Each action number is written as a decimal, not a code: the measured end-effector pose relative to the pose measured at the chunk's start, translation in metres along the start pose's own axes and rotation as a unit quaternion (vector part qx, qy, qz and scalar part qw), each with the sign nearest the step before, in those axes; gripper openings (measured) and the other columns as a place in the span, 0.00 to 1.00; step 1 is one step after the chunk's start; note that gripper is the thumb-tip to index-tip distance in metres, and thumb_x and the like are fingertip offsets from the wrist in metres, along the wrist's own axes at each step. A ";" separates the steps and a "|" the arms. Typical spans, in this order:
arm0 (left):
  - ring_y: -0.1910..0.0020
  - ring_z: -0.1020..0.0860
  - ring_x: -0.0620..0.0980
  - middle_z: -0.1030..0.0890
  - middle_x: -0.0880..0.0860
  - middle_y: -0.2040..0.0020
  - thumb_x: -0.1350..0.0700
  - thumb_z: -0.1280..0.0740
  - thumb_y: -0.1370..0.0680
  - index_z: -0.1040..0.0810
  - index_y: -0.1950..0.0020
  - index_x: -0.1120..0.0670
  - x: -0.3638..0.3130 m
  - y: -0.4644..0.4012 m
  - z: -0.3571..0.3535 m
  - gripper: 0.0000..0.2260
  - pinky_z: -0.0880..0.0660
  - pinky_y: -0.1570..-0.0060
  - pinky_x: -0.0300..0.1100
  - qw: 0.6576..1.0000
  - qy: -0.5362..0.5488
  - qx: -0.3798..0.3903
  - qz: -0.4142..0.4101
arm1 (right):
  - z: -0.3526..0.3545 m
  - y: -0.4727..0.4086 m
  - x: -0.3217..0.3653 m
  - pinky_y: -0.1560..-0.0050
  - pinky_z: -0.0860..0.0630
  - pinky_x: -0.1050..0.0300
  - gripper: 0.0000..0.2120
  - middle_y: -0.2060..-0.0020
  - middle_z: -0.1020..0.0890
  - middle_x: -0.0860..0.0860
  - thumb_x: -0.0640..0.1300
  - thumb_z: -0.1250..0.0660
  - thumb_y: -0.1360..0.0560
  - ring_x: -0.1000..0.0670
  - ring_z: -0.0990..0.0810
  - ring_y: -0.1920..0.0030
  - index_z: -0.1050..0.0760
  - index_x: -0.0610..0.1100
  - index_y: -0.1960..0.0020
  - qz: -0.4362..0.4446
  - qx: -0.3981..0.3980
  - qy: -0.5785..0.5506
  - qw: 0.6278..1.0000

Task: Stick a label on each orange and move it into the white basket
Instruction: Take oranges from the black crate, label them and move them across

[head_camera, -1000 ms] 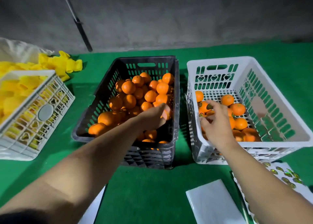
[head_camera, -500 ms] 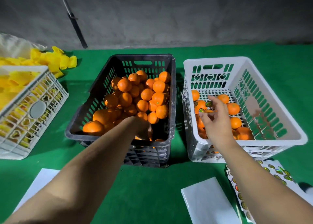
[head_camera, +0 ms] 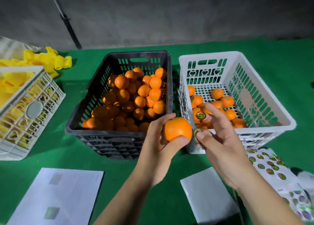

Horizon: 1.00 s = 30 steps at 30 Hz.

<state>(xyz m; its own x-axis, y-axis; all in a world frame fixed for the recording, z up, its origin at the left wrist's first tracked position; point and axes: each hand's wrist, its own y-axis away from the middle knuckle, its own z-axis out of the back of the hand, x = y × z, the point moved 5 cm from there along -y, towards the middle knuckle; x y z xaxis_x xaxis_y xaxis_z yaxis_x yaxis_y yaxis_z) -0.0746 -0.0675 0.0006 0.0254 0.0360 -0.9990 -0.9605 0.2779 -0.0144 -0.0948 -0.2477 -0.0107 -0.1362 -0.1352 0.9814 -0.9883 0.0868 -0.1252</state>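
Held one orange (head_camera: 177, 128) up in the air, in front of the near walls of the two crates and not inside either one. Gripped it with the left hand (head_camera: 158, 139), thumb under, fingers curled over the top. Had that hand down deep among the fruit in the black crate (head_camera: 102, 133) a second ago, and had now pulled it up and back with this one orange in it. Had the right hand (head_camera: 219, 139) inside the white basket (head_camera: 288, 122) a second ago, and had drawn it out and brought it just beside the orange. Pinched a small round label (head_camera: 197, 133) between thumb and one finger, with the other fingers spread loose. Kept the label right at the side of the orange, perhaps touching. Could not tell for sure, but did not seem to have pressed it flat yet. Meant the picking was done for this orange, with the sticking likely next and then the move into the basket. Had left a big pile in the black crate and only a few fruit in the white one, so plenty of work to go. Had more labels ready on the sticker sheet (head_camera: 271, 167) to the right, on the green table (head_camera: 153, 182).
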 end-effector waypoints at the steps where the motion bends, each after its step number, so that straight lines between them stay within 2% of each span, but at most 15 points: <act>1: 0.37 0.20 0.50 0.27 0.51 0.30 0.50 0.26 0.24 0.30 0.26 0.43 0.004 0.006 -0.005 0.28 0.19 0.41 0.47 1.000 0.014 0.021 0.010 | -0.005 0.007 0.010 0.42 0.25 0.49 0.35 0.43 0.22 0.47 0.48 0.27 0.26 0.53 0.24 0.54 0.34 0.64 0.23 0.006 0.022 0.006 1.000; 2: 0.35 0.20 0.52 0.30 0.51 0.28 0.48 0.28 0.22 0.32 0.25 0.41 0.008 0.011 -0.010 0.27 0.18 0.41 0.47 0.998 0.033 0.046 0.020 | -0.009 0.013 0.020 0.40 0.25 0.47 0.35 0.44 0.26 0.41 0.47 0.27 0.24 0.54 0.23 0.51 0.36 0.65 0.22 0.012 0.044 0.028 0.999; 4: 0.35 0.19 0.55 0.34 0.52 0.26 0.41 0.31 0.21 0.36 0.25 0.37 0.013 0.017 -0.018 0.26 0.18 0.43 0.42 0.995 0.047 0.082 0.039 | -0.014 0.019 0.032 0.41 0.24 0.45 0.36 0.49 0.29 0.36 0.46 0.30 0.21 0.58 0.22 0.51 0.41 0.67 0.21 0.022 0.074 0.087 0.993; 5: 0.36 0.18 0.55 0.35 0.52 0.25 0.38 0.34 0.22 0.36 0.25 0.35 0.016 0.019 -0.022 0.26 0.18 0.43 0.41 0.994 0.049 0.090 0.047 | -0.014 0.021 0.035 0.42 0.24 0.43 0.37 0.53 0.27 0.37 0.45 0.30 0.21 0.59 0.22 0.52 0.43 0.69 0.21 0.020 0.082 0.108 0.991; 7: 0.36 0.18 0.55 0.33 0.54 0.24 0.34 0.38 0.21 0.36 0.25 0.37 0.020 0.021 -0.027 0.25 0.19 0.40 0.50 0.990 0.087 0.090 0.062 | -0.013 0.020 0.038 0.42 0.23 0.36 0.40 0.58 0.23 0.41 0.44 0.29 0.21 0.58 0.21 0.50 0.46 0.71 0.21 0.006 0.095 0.131 0.987; 9: 0.36 0.18 0.55 0.32 0.57 0.25 0.30 0.38 0.23 0.35 0.24 0.40 0.023 0.022 -0.029 0.29 0.21 0.37 0.60 0.985 0.132 0.086 0.072 | -0.012 0.020 0.038 0.42 0.21 0.34 0.43 0.45 0.22 0.41 0.43 0.28 0.21 0.57 0.20 0.52 0.48 0.74 0.22 -0.008 0.108 0.142 0.984; 10: 0.34 0.19 0.55 0.32 0.58 0.25 0.28 0.36 0.24 0.35 0.24 0.41 0.025 0.023 -0.030 0.32 0.21 0.37 0.60 0.984 0.138 0.090 0.072 | -0.011 0.020 0.038 0.43 0.21 0.36 0.44 0.38 0.25 0.46 0.43 0.27 0.21 0.58 0.22 0.53 0.49 0.75 0.23 -0.013 0.114 0.151 0.982; 12: 0.33 0.20 0.52 0.34 0.57 0.25 0.30 0.33 0.25 0.35 0.24 0.39 0.024 0.024 -0.032 0.32 0.20 0.38 0.54 0.987 0.110 0.094 0.064 | -0.011 0.021 0.035 0.43 0.21 0.41 0.45 0.36 0.26 0.58 0.43 0.27 0.21 0.60 0.24 0.54 0.50 0.76 0.23 -0.023 0.126 0.173 0.977; 15: 0.34 0.20 0.49 0.34 0.56 0.27 0.36 0.32 0.23 0.35 0.25 0.38 0.025 0.024 -0.032 0.28 0.19 0.39 0.47 0.992 0.071 0.090 0.052 | -0.013 0.021 0.034 0.57 0.19 0.50 0.45 0.31 0.30 0.53 0.43 0.27 0.21 0.53 0.24 0.62 0.52 0.77 0.24 -0.033 0.143 0.203 0.968; 17: 0.35 0.19 0.52 0.33 0.57 0.28 0.39 0.34 0.21 0.35 0.25 0.39 0.026 0.024 -0.033 0.25 0.19 0.38 0.48 0.991 0.074 0.103 0.052 | -0.012 0.021 0.036 0.62 0.22 0.58 0.46 0.27 0.35 0.58 0.42 0.28 0.20 0.56 0.26 0.66 0.52 0.77 0.23 -0.025 0.144 0.228 0.963; 19: 0.36 0.19 0.54 0.32 0.58 0.28 0.42 0.35 0.19 0.35 0.25 0.40 0.027 0.024 -0.032 0.23 0.20 0.37 0.51 0.987 0.094 0.113 0.057 | -0.012 0.020 0.037 0.63 0.23 0.61 0.46 0.30 0.35 0.62 0.41 0.27 0.21 0.56 0.24 0.66 0.51 0.77 0.24 -0.023 0.146 0.246 0.958; 23: 0.37 0.18 0.56 0.27 0.57 0.29 0.40 0.36 0.18 0.35 0.24 0.41 0.030 0.024 -0.032 0.23 0.21 0.35 0.55 0.984 0.123 0.111 0.061 | -0.013 0.017 0.038 0.59 0.21 0.59 0.48 0.36 0.34 0.63 0.38 0.26 0.22 0.53 0.21 0.60 0.49 0.77 0.24 -0.023 0.154 0.248 0.956; 26: 0.41 0.16 0.53 0.27 0.54 0.30 0.38 0.38 0.18 0.37 0.24 0.38 0.034 0.023 -0.030 0.23 0.20 0.38 0.51 0.994 0.066 0.077 0.038 | -0.015 0.016 0.041 0.56 0.20 0.61 0.49 0.36 0.34 0.64 0.38 0.25 0.23 0.52 0.19 0.59 0.50 0.77 0.24 -0.020 0.158 0.263 0.952; 28: 0.43 0.16 0.48 0.31 0.49 0.28 0.35 0.39 0.20 0.38 0.26 0.34 0.034 0.023 -0.028 0.23 0.20 0.42 0.42 0.998 0.001 0.057 0.009 | -0.015 0.016 0.042 0.56 0.21 0.62 0.49 0.37 0.33 0.63 0.38 0.25 0.23 0.53 0.20 0.60 0.50 0.77 0.24 -0.019 0.163 0.277 0.947; 30: 0.39 0.21 0.39 0.37 0.40 0.29 0.35 0.39 0.20 0.39 0.29 0.29 0.029 0.024 -0.026 0.20 0.23 0.44 0.32 0.998 -0.046 0.042 -0.030 | -0.013 0.016 0.042 0.58 0.22 0.61 0.49 0.37 0.32 0.61 0.39 0.25 0.23 0.54 0.20 0.62 0.51 0.78 0.24 -0.029 0.165 0.279 0.946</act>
<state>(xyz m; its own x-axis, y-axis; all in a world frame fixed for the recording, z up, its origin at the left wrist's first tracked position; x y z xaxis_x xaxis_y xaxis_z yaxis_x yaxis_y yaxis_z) -0.1041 -0.0844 -0.0301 0.1106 0.1034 -0.9885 -0.9300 0.3615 -0.0663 -0.1152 -0.2388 0.0304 -0.1154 0.4192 0.9005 -0.9728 -0.2309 -0.0172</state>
